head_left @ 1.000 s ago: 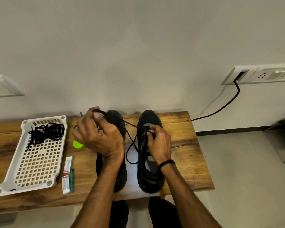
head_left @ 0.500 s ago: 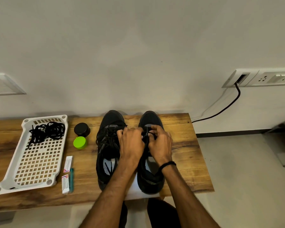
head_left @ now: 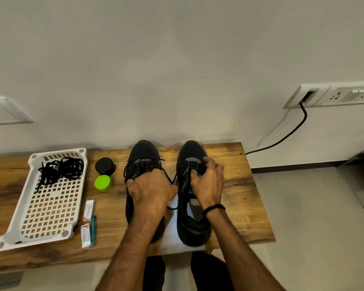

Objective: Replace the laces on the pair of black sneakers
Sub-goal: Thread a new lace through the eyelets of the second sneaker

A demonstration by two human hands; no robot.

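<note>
Right hand (head_left: 208, 182) is clenched on a black lace (head_left: 200, 169) at the tongue of the right sneaker (head_left: 191, 150). Left hand (head_left: 150, 191) is laid over the left sneaker (head_left: 143, 151), fingers curled into its lacing; whether a strand is gripped cannot be told. The lace is seen slack across the gap between the two sneakers. Both are matte black, grey at the tongue, set side by side, toes to the wall (head_left: 177, 80), on a white sheet (head_left: 174, 238) on the bench (head_left: 240, 196). Spare laces (head_left: 60, 169) are piled in the tray (head_left: 11, 234).
</note>
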